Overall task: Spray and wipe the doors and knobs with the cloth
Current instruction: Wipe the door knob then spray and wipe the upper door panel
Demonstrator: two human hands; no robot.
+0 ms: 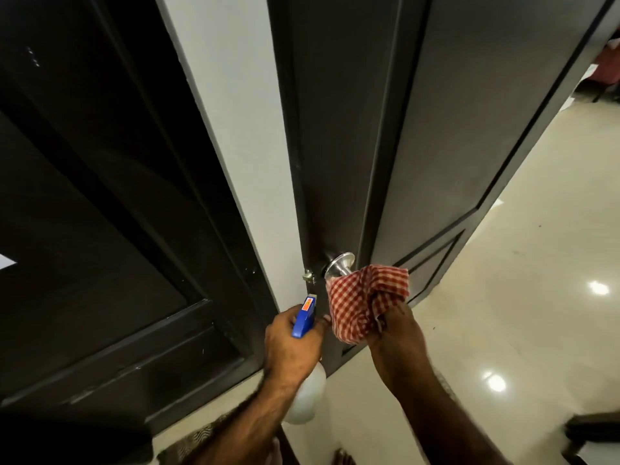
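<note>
A dark panelled door [436, 135] stands ajar, seen edge-on, with a silver round knob [339, 265] low on its face. My right hand [397, 330] grips a bunched red-and-white checked cloth [362, 302] that covers the outer end of the knob. My left hand [290, 347] holds a spray bottle with a blue trigger head [304, 317] and a white body [307, 394], its nozzle up near the door's edge just below the latch [308, 276].
A second dark door [84, 213] fills the left side, with a pale wall strip [241, 129] between the two. Glossy cream floor tiles [536, 263] spread to the right. Furniture shows far back at the upper right, and a dark object sits at the lower right corner.
</note>
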